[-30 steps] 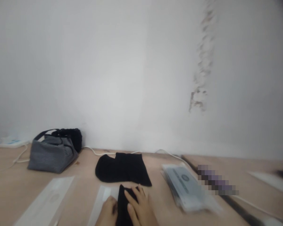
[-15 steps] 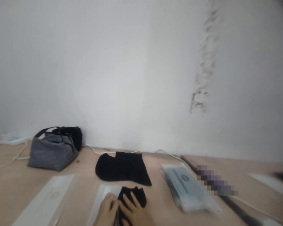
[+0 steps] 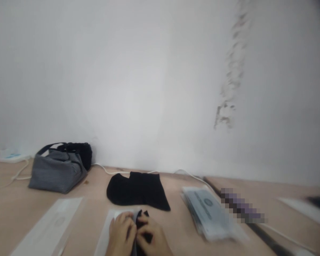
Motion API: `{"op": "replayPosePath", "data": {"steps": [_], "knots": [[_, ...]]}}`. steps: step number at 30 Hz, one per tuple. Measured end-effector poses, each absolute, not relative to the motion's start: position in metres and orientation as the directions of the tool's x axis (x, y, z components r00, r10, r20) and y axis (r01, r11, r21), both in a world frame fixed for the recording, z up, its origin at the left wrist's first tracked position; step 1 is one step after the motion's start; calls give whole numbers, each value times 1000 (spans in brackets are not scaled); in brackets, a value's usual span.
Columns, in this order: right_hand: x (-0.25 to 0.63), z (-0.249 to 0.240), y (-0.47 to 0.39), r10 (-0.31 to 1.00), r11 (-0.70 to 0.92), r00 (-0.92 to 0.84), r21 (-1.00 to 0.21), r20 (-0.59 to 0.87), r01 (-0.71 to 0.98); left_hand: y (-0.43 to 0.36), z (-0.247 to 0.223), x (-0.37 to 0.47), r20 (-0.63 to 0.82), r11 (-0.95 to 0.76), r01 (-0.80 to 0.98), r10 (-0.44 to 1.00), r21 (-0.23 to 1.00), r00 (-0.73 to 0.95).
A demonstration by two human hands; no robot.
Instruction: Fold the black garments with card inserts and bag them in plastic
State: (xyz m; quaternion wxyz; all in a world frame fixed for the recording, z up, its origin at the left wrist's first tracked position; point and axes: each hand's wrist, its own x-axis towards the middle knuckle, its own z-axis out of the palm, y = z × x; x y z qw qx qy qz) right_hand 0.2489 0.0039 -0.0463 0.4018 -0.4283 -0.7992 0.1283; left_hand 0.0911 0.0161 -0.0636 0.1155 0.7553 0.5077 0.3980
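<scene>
At the bottom centre, my left hand (image 3: 122,233) is closed, fingers curled over the edge of a pale clear plastic bag (image 3: 102,236) that lies flat on the table. Just to its right, my right hand (image 3: 152,235) pinches a small piece of black cloth (image 3: 142,217) with bent fingers. The cloth sits bunched between both hands, against the bag's right edge; its lower part is hidden by them. Beyond the hands a larger piece of black cloth (image 3: 138,191) lies flat, with a rounded left end and a notch at the top.
A stack of printed clear bags (image 3: 206,211) lies to the right, and a long pale packet (image 3: 50,225) to the left. A grey striped bag (image 3: 56,172) stands by the wall. A white cable (image 3: 112,173) runs along the wall. A dark gap (image 3: 266,236) divides the tables.
My right hand has gone from lying spread on the small black cloth to pinching it. The cloth now looks narrower and bunched toward my left hand, which has shifted slightly and curled over the bag's edge.
</scene>
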Motion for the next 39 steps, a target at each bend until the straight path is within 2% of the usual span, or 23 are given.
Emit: {"op": "replayPosePath", "data": {"steps": [2, 4, 7, 9, 12, 15, 19, 22, 25, 31, 34, 36, 39], "knots": [[258, -45, 1, 862, 409, 5, -702, 506, 583, 14, -61, 90, 455, -434, 667, 877, 606, 157], [271, -49, 0, 922, 202, 171, -807, 348, 555, 12, -58, 91, 432, -411, 656, 891, 633, 142], [286, -60, -1, 994, -10, 104, -910, 36, 415, 10, -54, 94, 414, -396, 656, 900, 643, 137], [287, -66, -2, 998, -37, -30, -958, -47, 285, 9, -52, 97, 410, -399, 654, 900, 642, 147], [276, -67, -4, 980, 2, -198, -991, -25, 132, 8, -51, 99, 401, -406, 658, 900, 634, 169], [257, -60, -5, 951, 103, -300, -991, 74, 82, 6, -48, 99, 384, -407, 667, 903, 624, 191], [234, -55, -4, 960, 241, -210, -933, 187, 269, 4, -43, 100, 381, -450, 663, 888, 598, 259], [220, -58, -4, 971, 228, -151, -896, 184, 382, 1, -38, 102, 400, -510, 627, 858, 588, 323], [214, -62, -8, 976, 216, -135, -861, 173, 461, -7, -25, 101, 405, -570, 523, 821, 633, 404], [266, -42, -22, 971, 224, -192, -808, 140, 546, -24, 6, 85, 301, -590, 368, 741, 719, 600], [299, -23, -26, 977, 212, -121, -757, 175, 619, -22, 3, 83, 283, -616, 360, 703, 700, 652], [308, -14, -27, 950, 296, -138, -670, 279, 681, -18, -4, 88, 297, -631, 367, 700, 684, 650], [304, -16, -25, 839, 539, -355, -535, 413, 650, -11, -12, 93, 357, -613, 405, 757, 678, 548]]}}
